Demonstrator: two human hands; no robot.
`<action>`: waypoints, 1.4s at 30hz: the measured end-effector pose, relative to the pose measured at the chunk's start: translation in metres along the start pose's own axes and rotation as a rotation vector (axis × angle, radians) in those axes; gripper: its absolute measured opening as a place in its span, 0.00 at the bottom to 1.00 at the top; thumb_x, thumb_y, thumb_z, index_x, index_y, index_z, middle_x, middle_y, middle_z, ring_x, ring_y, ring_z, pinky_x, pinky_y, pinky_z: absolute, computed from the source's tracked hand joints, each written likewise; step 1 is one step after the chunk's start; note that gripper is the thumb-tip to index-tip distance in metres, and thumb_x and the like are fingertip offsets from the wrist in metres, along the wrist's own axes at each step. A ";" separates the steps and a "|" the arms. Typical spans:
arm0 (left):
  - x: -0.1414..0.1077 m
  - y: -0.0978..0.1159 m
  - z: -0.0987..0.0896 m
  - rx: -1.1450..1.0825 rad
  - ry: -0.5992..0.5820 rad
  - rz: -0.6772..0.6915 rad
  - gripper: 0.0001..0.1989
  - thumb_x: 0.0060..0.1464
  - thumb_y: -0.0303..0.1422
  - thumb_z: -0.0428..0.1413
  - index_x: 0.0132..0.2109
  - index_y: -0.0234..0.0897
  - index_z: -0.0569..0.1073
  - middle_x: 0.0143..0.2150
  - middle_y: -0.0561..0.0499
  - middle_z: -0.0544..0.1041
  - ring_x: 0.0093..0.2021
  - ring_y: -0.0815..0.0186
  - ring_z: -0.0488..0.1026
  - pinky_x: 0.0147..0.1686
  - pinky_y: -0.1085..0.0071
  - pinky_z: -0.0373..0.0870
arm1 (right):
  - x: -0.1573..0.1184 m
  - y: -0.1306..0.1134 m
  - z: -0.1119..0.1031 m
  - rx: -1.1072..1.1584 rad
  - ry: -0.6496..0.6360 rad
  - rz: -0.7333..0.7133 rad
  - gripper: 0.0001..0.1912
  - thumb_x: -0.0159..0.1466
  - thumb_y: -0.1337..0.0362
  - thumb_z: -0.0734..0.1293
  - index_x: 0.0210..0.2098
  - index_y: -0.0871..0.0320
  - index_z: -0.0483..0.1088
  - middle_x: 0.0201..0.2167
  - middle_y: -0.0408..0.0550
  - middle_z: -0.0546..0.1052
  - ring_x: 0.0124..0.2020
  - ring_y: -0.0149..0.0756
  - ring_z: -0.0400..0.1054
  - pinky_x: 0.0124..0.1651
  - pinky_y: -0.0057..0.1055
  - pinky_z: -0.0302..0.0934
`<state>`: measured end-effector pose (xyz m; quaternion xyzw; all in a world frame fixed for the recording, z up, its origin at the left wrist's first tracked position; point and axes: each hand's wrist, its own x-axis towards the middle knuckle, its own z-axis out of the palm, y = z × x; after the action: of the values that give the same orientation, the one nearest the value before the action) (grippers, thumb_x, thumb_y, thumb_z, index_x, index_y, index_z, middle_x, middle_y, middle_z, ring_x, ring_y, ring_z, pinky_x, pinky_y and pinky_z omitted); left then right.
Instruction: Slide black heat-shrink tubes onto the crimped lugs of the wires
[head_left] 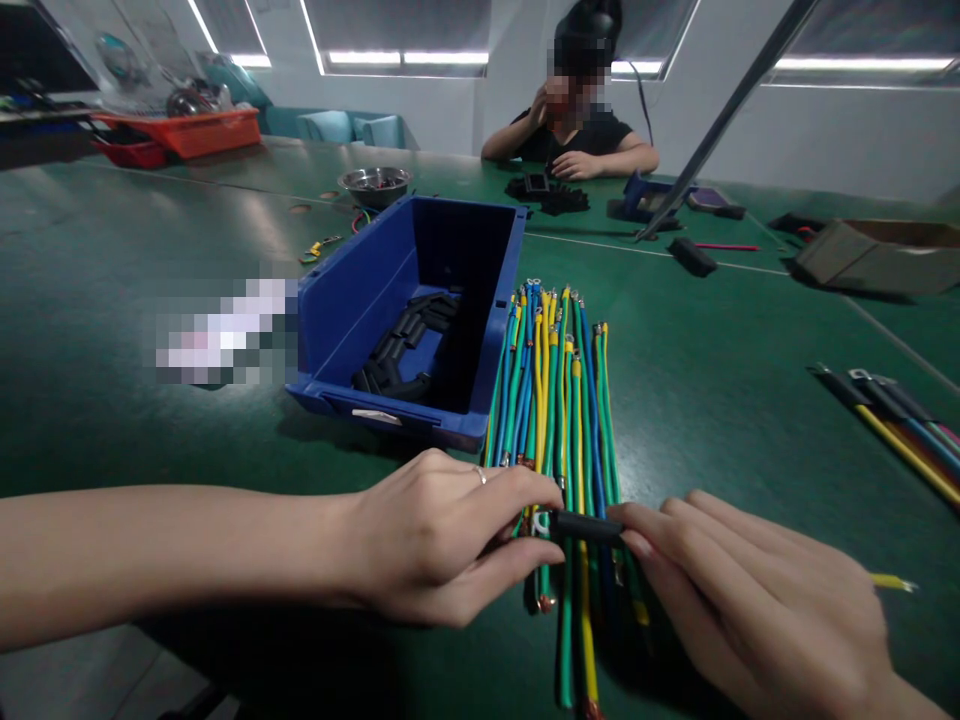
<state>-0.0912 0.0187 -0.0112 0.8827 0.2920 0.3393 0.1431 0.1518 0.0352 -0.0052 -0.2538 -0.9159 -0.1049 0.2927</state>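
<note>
My right hand (765,590) pinches a short black sleeve (589,527) between thumb and fingertips, holding it crosswise above a row of cables. A metal ring terminal (540,522) sticks out of the sleeve's left end. Around that terminal, my left hand (450,540) has its thumb and forefinger apart; its other fingers are partly hidden. Beneath both hands lie several green, yellow and blue cables (574,420), with metal terminals at the far ends and bare copper showing at some near ends. A yellow cable end (892,582) shows beyond my right hand.
A blue bin (352,290) holding black sleeves (409,340) stands left of the cables. More black-sleeved cables (900,420) lie at right. Farther back are a metal bowl (375,185), an orange basket (217,135), a cardboard box (885,255) and a seated person (577,120).
</note>
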 end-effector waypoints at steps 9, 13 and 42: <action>-0.001 -0.002 0.001 0.023 0.036 0.061 0.09 0.63 0.27 0.54 0.49 0.28 0.68 0.35 0.49 0.78 0.27 0.71 0.74 0.27 0.76 0.68 | 0.005 -0.001 0.002 0.025 -0.019 0.008 0.08 0.67 0.72 0.60 0.36 0.61 0.70 0.18 0.40 0.67 0.20 0.27 0.59 0.25 0.25 0.51; -0.002 -0.004 0.002 0.000 0.020 0.044 0.09 0.64 0.29 0.53 0.49 0.29 0.68 0.32 0.52 0.77 0.23 0.72 0.72 0.23 0.77 0.66 | 0.005 -0.001 0.002 0.019 -0.008 0.016 0.08 0.66 0.72 0.60 0.37 0.62 0.71 0.19 0.40 0.67 0.21 0.27 0.59 0.26 0.25 0.51; 0.002 0.000 0.001 -0.008 0.083 0.057 0.08 0.63 0.30 0.52 0.46 0.29 0.67 0.26 0.56 0.72 0.19 0.73 0.68 0.20 0.76 0.64 | 0.003 0.001 -0.001 -0.040 0.035 -0.066 0.06 0.64 0.68 0.64 0.42 0.61 0.69 0.20 0.40 0.71 0.21 0.29 0.61 0.27 0.27 0.54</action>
<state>-0.0898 0.0198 -0.0113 0.8754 0.2708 0.3806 0.1246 0.1509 0.0366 -0.0025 -0.2276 -0.9161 -0.1374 0.3000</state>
